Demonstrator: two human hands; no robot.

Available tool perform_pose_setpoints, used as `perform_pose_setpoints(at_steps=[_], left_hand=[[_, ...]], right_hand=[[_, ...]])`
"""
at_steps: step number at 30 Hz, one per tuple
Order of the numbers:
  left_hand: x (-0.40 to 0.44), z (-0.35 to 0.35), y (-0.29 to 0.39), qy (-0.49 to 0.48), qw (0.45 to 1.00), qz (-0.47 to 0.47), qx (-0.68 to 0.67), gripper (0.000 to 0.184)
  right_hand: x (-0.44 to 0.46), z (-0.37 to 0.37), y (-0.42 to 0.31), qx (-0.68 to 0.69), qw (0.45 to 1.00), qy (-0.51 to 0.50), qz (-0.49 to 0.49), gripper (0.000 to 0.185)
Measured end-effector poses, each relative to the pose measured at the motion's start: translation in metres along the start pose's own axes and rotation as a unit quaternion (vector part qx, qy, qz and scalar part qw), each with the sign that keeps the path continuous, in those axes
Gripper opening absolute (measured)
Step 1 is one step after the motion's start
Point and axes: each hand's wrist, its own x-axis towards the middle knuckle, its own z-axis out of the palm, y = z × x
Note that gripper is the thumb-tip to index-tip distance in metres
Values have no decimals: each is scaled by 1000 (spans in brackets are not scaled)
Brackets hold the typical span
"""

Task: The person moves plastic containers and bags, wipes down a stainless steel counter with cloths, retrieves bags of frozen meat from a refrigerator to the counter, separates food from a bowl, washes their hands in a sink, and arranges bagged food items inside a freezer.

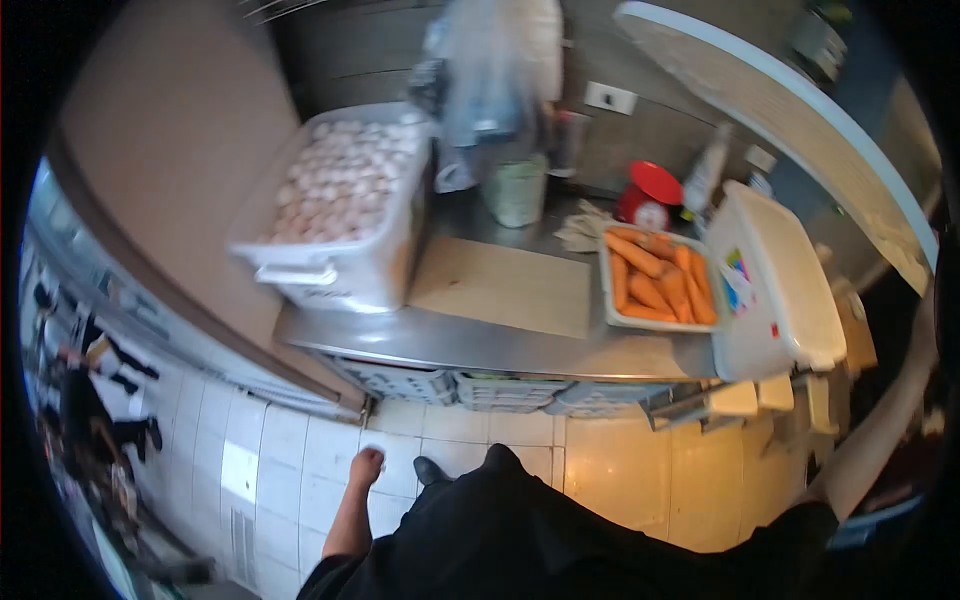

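My left hand (368,466) hangs over the tiled floor with its fingers curled closed, and nothing shows in it. My right forearm (880,430) reaches up toward the right edge. The right hand is lost in the dark rim, close to the lower end of a large pale-rimmed panel (800,75); whether it grips the panel cannot be told. Ahead on the steel counter (480,345) stand a white tub (345,270) full of what look like mushrooms and a tray (660,322) of carrots (645,260). Neither hand touches these.
A flat beige board (500,280) lies between tub and tray. Behind the carrots sits a red scale (650,195). An upright white bin (780,290) stands at right. Plastic bags (500,80) hang at the wall, crates (510,390) sit below, and people (90,410) appear far left.
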Motion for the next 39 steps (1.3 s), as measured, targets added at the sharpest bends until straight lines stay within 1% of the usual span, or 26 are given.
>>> perform_pose_setpoints(at_steps=[1,2,4,8,9,11,12,13,14,15,16,18,20,21,22,23,25,26,28,30,32,34,36,37,38,39], left_hand=[[10,-13,27,-6,999,8,-35,31],[30,-8,30,37,994,89,-58,30],[20,-44,110,31,979,89,-178,27],[-16,-123,207,58,922,157,-349,23],[-20,-141,211,65,922,152,-351,23],[-22,-172,208,91,874,253,-405,21],[-24,-188,204,96,871,253,-409,21],[-26,-205,198,94,856,250,-442,21],[-30,-222,191,91,840,246,-474,20],[-34,-240,185,92,830,252,-489,21],[-37,-257,177,94,829,249,-491,21],[-36,-286,161,117,809,265,-511,23],[-30,-315,146,121,806,269,-512,28],[-32,-331,147,142,789,291,-522,32],[-34,-346,147,163,771,312,-531,37],[-34,-360,148,165,771,308,-532,37],[-32,-384,148,163,745,378,-524,44],[-31,-391,146,120,731,388,-548,51],[-30,-396,145,60,697,405,-588,56],[-22,-392,139,35,687,420,-591,62],[-20,-389,138,40,673,381,-633,64],[-16,-389,137,45,681,381,-624,66],[-10,-390,139,20,677,337,-654,74],[1,-385,139,42,690,326,-645,75],[8,-382,143,69,684,328,-648,71],[17,-381,145,121,706,331,-614,68]], right_hand=[[39,-8,-43,47,989,80,-112,23],[56,-1,-74,60,987,91,-115,23],[87,9,-121,104,971,132,-167,20],[137,17,-218,174,930,202,-255,14],[146,16,-248,187,921,212,-267,14],[159,7,-299,284,881,223,-307,14],[162,2,-315,315,864,227,-322,18],[158,-9,-319,251,919,126,-275,13],[156,-20,-328,182,958,22,-222,32],[162,-32,-356,151,952,8,-266,30],[165,-39,-379,154,951,8,-269,30],[171,-48,-426,163,921,30,-351,35],[168,-73,-495,200,921,-87,-322,44],[166,-86,-528,202,917,-135,-317,48],[164,-88,-556,205,903,-156,-344,49],[163,-90,-583,210,888,-179,-369,50],[155,-83,-632,260,845,-224,-411,54],[151,-80,-656,272,826,-249,-426,57],[140,-67,-704,304,792,-280,-449,61],[128,-46,-754,242,798,-250,-492,59],[111,-12,-799,209,851,-249,-412,53],[124,33,-832,301,846,-268,-350,47],[141,84,-863,248,842,-276,-390,42],[149,111,-878,247,836,-270,-409,41],[155,127,-890,278,828,-305,-379,41],[161,144,-903,308,819,-337,-347,41]])
